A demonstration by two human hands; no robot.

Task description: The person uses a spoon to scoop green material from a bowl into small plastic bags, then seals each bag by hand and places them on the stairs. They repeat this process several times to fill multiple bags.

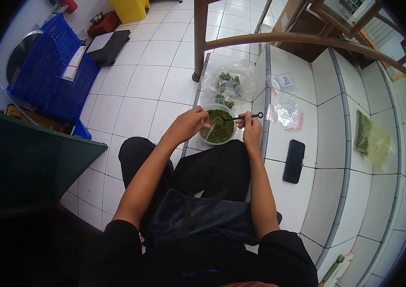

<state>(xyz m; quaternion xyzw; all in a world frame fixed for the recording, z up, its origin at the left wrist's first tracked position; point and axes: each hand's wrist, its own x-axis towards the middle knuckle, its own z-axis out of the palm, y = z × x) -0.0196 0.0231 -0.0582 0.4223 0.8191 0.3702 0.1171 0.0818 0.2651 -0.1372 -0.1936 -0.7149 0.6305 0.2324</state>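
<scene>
A round clear tub (204, 138) of chopped green herb (220, 132) stands on the tiled step in front of my knees. My right hand (250, 128) grips a black spoon (245, 117) with a ring at its handle end; its bowl reaches into the tub. Over the tub's left side, my left hand (194, 123) is closed on the edge of what looks like a small clear plastic bag (210, 130). Just beyond the tub lies a large clear plastic bag (241, 76) with small filled green packets (228, 82) on it.
Small clear zip bags (286, 112) and a black phone (294, 161) lie on the step to the right. A larger bag of green material (372, 136) rests higher up. Blue crates (50, 71) stand at left; a brown metal frame (200, 43) rises ahead.
</scene>
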